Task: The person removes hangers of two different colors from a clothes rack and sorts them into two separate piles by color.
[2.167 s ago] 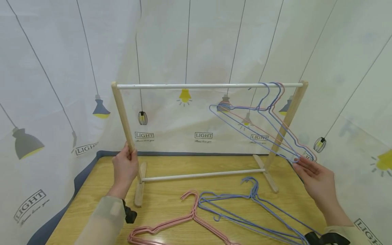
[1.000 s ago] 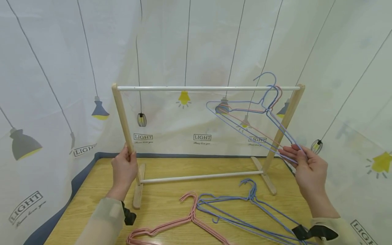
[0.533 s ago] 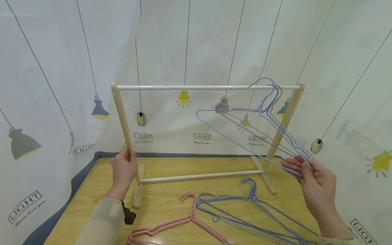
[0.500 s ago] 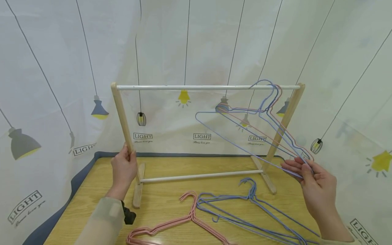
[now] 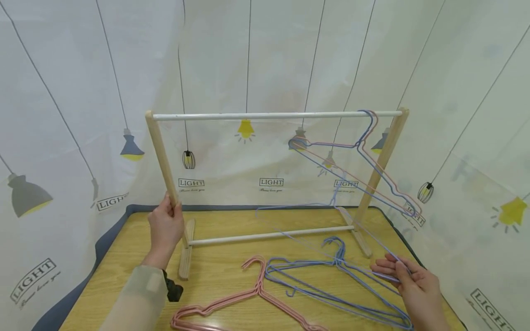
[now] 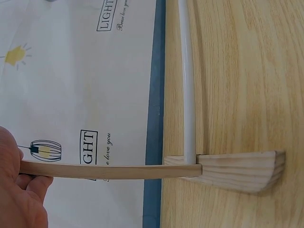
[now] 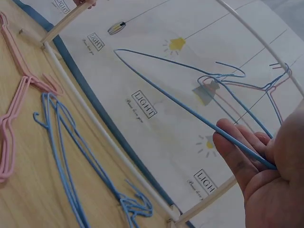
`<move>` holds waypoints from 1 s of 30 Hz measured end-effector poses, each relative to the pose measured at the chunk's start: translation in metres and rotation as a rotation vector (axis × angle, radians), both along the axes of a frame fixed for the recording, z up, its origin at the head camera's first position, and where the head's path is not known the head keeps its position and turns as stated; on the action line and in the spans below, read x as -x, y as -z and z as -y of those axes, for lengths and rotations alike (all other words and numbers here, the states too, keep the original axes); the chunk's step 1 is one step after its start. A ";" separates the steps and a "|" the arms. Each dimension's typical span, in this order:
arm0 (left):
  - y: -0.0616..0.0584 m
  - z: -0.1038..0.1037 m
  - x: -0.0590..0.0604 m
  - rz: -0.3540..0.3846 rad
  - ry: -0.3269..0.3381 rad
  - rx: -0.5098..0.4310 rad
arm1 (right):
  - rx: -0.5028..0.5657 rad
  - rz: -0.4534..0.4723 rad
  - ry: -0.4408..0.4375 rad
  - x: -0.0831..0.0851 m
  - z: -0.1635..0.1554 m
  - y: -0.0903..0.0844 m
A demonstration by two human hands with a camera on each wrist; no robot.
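The right hand (image 5: 414,282) pinches one shoulder end of a blue hanger (image 5: 314,230) between thumb and curled fingers (image 7: 237,152), low at the right front of the table. The blue hanger hangs free in the air, slanting up and left from the hand, off the rail, with its hook pointing upward in front of the rack. The left hand (image 5: 165,225) is wrapped around the left post (image 5: 162,161) of the wooden rack (image 5: 385,156), gripping it near the lower part, just above its foot (image 6: 237,168).

Two hangers, one blue and one pink (image 5: 372,151), hang on the top rail (image 5: 269,115) close to the right post. On the table (image 5: 223,220) below the right hand lie several blue hangers (image 5: 327,294), probably three, though the wires overlap. Left of them lie pink hangers (image 5: 244,299). A curtain printed with lamps (image 5: 83,92) stands behind.
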State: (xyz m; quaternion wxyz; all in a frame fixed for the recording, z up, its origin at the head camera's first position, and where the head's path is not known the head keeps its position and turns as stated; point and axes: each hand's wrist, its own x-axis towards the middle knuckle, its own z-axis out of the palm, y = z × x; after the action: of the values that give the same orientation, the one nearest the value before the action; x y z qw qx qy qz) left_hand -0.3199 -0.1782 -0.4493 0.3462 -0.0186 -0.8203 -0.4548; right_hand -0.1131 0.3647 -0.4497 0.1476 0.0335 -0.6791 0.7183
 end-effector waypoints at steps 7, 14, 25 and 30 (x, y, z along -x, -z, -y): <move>0.000 0.000 0.002 0.007 -0.006 0.010 | 0.040 0.064 -0.054 -0.013 -0.021 0.044; -0.002 -0.002 0.001 0.021 0.004 0.010 | 0.116 0.384 0.025 -0.026 -0.040 0.077; -0.002 -0.003 0.000 0.029 0.005 0.010 | 0.149 0.461 0.100 -0.029 -0.042 0.094; -0.001 -0.001 -0.001 0.022 -0.003 0.001 | -0.335 0.529 0.249 -0.023 -0.036 0.080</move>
State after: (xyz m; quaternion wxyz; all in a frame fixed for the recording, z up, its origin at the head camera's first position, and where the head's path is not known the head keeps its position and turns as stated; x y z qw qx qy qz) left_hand -0.3193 -0.1768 -0.4486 0.3380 -0.0127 -0.8244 -0.4538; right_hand -0.0905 0.4007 -0.5302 0.0452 -0.2136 -0.8013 0.5570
